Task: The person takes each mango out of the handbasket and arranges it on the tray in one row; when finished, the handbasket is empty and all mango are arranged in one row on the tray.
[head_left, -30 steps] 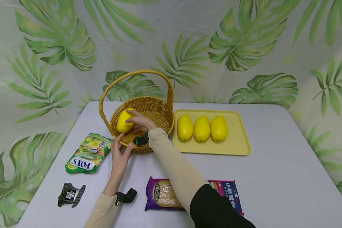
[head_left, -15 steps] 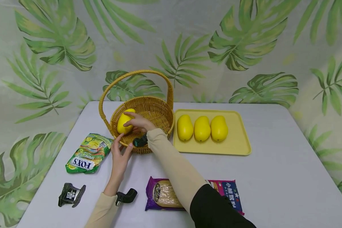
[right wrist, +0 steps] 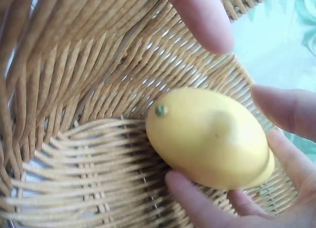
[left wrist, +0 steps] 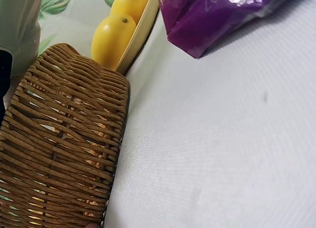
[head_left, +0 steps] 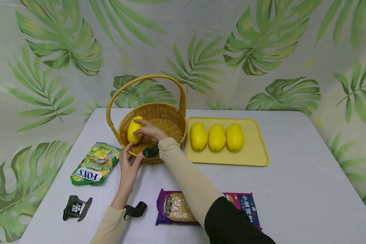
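A yellow mango (head_left: 131, 134) lies in the left side of a round wicker basket (head_left: 174, 132), against its wall. My right hand (head_left: 150, 130) reaches into the basket and holds this mango, its fingers bent around the far side and the underside. In the right wrist view the mango (right wrist: 197, 134) shows a small green stem spot, with fingertips (right wrist: 180, 181) right against its skin. At the near left rim my left hand (head_left: 128, 171) grips the basket, thumb outside. One of its fingers (right wrist: 205, 20) reaches over the rim in the right wrist view.
Three more mangoes (head_left: 217, 137) lie on a yellow tray (head_left: 253, 152), right of the basket. A green FOX'S sweets bag (head_left: 94, 164) and a black packet (head_left: 77, 207) lie on the left. The right sleeve crosses a purple packet (head_left: 178, 206); a pink-and-blue end (head_left: 247, 206) shows beyond it.
The mango in the basket has shifted slightly to the right and turned a little more upright under my right hand. My left hand stays at the rim.
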Demonstrator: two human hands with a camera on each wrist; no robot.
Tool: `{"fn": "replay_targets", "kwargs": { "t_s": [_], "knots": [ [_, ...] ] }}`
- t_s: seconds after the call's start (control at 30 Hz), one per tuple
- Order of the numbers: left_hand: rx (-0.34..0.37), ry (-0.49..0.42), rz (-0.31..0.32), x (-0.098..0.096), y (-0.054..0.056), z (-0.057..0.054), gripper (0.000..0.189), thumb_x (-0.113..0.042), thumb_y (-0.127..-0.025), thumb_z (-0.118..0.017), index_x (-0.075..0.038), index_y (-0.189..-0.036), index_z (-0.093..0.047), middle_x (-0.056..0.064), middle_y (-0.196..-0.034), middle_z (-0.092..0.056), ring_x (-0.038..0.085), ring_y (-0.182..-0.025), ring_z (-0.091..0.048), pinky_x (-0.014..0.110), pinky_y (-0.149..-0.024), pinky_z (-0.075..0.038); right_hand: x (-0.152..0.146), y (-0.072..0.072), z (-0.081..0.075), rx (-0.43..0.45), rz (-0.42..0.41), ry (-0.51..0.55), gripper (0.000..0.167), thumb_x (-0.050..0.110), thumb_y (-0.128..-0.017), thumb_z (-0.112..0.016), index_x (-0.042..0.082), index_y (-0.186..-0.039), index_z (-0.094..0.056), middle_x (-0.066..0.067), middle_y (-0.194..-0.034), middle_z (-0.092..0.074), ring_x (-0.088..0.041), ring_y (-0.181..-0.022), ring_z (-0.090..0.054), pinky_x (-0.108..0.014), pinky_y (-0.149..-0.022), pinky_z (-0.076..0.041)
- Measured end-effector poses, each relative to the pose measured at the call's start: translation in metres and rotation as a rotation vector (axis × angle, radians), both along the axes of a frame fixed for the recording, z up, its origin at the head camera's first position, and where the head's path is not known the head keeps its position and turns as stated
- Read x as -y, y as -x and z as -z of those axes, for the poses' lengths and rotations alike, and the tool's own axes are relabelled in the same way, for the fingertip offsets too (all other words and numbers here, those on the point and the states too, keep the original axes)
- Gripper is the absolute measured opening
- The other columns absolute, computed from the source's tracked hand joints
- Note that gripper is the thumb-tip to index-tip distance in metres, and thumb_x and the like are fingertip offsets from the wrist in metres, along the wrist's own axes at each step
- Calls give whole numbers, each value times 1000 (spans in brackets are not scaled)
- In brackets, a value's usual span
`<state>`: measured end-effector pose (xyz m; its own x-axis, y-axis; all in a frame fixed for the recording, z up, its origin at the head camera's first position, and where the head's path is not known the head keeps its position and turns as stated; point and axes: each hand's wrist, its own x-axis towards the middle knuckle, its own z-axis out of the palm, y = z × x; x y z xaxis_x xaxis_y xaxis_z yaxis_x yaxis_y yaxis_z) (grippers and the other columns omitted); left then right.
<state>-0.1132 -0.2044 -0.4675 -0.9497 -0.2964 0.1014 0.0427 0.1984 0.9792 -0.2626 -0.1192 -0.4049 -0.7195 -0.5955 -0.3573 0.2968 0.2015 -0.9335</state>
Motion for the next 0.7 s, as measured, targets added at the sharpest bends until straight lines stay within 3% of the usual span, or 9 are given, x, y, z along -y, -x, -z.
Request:
{"fn": "replay_targets", "kwargs": {
  "t_s": [0.27,0.43,0.7],
  "knots": [
    [10,11,-1,0,0,-1,57,-29,-98,-56,-17,-147,-32,15,-151,-10,37,-133,-24,52,-104,-33,1,5,5,10,31,21,59,6,-92,-63,17,-146,-41,-15,-137,-42,-32,-109,-56,-44,-91,-49],
    [3,4,-2,0,0,0,56,-26,-98,-55,-15,-148,-31,16,-152,-8,41,-134,-23,55,-104,-31,-11,8,-1,-31,46,44,54,13,-91,-67,17,-140,-44,-13,-132,-45,-32,-101,-60,-44,-84,-53],
    [32,-5,2,1,-1,0,59,-29,-98,-56,-17,-149,-29,15,-152,-6,42,-133,-23,53,-99,-39,-45,19,-17,-91,-91,96,55,13,-95,-59,22,-145,-39,-10,-146,-30,-32,-107,-54,-51,-94,-46]
  ]
}}
